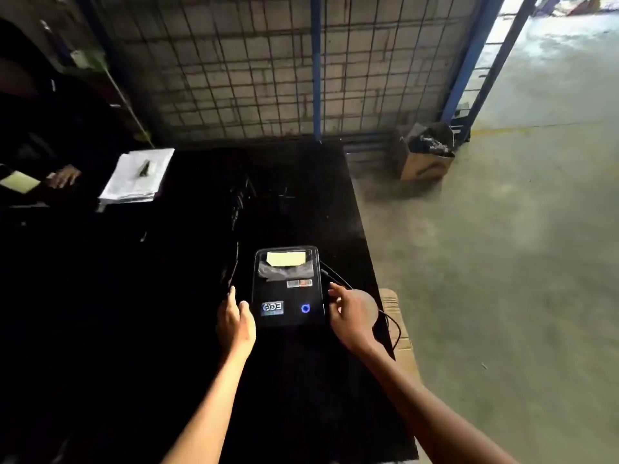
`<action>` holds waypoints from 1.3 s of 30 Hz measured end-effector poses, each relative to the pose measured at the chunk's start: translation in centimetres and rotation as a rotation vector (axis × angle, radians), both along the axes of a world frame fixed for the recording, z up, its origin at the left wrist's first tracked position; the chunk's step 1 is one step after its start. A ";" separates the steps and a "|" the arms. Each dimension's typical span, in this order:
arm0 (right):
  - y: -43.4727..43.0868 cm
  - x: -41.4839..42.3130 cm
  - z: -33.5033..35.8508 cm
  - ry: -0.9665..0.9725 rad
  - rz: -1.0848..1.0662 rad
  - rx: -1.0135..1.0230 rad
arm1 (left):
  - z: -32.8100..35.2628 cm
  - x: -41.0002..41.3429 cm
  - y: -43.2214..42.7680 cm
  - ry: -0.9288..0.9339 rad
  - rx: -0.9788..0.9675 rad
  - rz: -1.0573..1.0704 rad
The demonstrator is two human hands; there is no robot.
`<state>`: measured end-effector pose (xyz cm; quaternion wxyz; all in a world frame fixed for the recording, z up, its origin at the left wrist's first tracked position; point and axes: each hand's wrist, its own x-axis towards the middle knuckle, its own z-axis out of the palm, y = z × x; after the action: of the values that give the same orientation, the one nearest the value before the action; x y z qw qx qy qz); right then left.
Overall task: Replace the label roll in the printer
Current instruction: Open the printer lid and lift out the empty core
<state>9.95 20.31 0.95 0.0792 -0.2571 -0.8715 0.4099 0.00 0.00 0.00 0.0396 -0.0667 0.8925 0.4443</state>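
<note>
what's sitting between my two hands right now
The black label printer lies between your left hand and right hand, seen in the head view.

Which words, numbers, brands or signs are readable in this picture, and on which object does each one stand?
No text here can be read with certainty.
Logo sticker on the label printer: bold characters, something like "EGE", too blurred to confirm.
Two small stickers on the printer lid: too small to read.
Blue ring light on the printer: a lit sign, no text.
Paper stack on the black table: nothing legible.
</note>
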 end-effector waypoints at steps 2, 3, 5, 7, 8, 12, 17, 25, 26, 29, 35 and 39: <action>-1.3 0.4 -1.5 -0.005 0.001 -0.139 | -1.6 0.2 -1.4 -0.190 0.040 0.054; -2.1 0.9 -2.2 -0.035 -0.005 -0.169 | -2.7 0.6 -2.2 -0.288 0.065 0.049; -3.5 1.4 -3.2 -0.106 -0.012 -0.227 | -4.3 1.0 -3.2 -0.431 0.102 -0.025; -4.4 1.1 -4.2 -0.162 -0.033 -0.282 | -5.1 1.0 -3.5 -0.471 0.099 -0.102; -4.8 1.0 -4.7 -0.194 -0.047 -0.294 | -5.3 1.1 -3.5 -0.459 0.104 -0.129; -5.7 0.4 -6.1 -0.272 -0.216 -0.379 | -6.2 1.4 -3.7 -0.414 0.139 -0.165; -6.2 -0.6 -6.9 -0.237 -0.314 -0.424 | -6.7 2.0 -3.3 -0.376 0.143 -0.131; -7.1 -0.7 -7.3 -0.156 -0.413 -0.459 | -7.1 1.2 -3.0 -0.296 0.143 -0.145; -7.2 -0.6 -7.3 -0.150 -0.406 -0.467 | -7.0 1.1 -2.8 -0.304 0.148 -0.149; -7.1 -0.1 -7.5 -0.154 -0.362 -0.462 | -6.9 0.6 -2.4 -0.326 0.180 -0.148; -6.5 0.0 -7.7 -0.176 -0.314 -0.395 | -7.1 0.6 -2.4 -0.332 0.201 -0.140; -6.3 -0.1 -7.7 -0.185 -0.287 -0.316 | -7.5 0.3 -2.7 -0.295 0.161 -0.181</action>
<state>9.83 14.00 -6.74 0.0153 -0.4243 -0.7546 0.5003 0.30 -2.68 -7.46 0.2152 -0.0472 0.8410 0.4942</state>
